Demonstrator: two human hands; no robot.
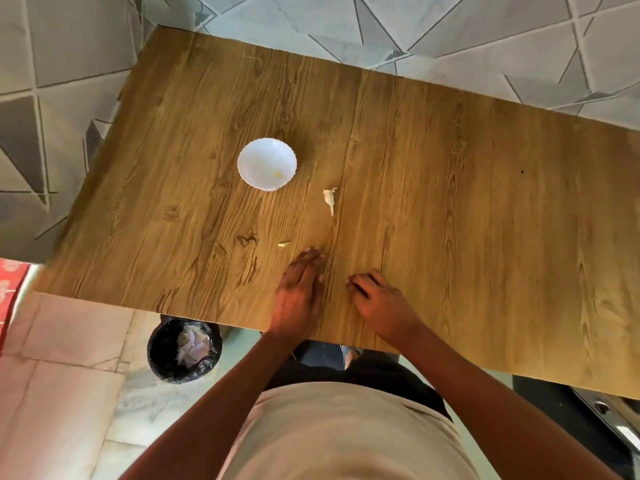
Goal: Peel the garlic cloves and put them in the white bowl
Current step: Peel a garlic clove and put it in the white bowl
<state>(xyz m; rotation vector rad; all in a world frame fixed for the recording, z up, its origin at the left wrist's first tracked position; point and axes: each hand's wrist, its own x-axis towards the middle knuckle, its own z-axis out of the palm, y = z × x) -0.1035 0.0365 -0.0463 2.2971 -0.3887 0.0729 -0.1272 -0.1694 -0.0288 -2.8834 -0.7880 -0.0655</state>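
Wood-grain table [450,168]: the left hand [299,292] lies flat, fingers straight and empty; the right hand [377,299] has curled fingers, contents impossible to tell. One unpeeled clove [329,199] waits right of the bowl [267,164], which apparently holds only a yellowish bit.

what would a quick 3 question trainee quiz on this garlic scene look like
1. True or false: the left hand lies flat on the table.
2. Which lies nearer the bowl: A the garlic, B the peel scrap?
3. Fill in: the bin stands on the floor to the person's ____.

Key: 1 true. 2 A. 3 left.
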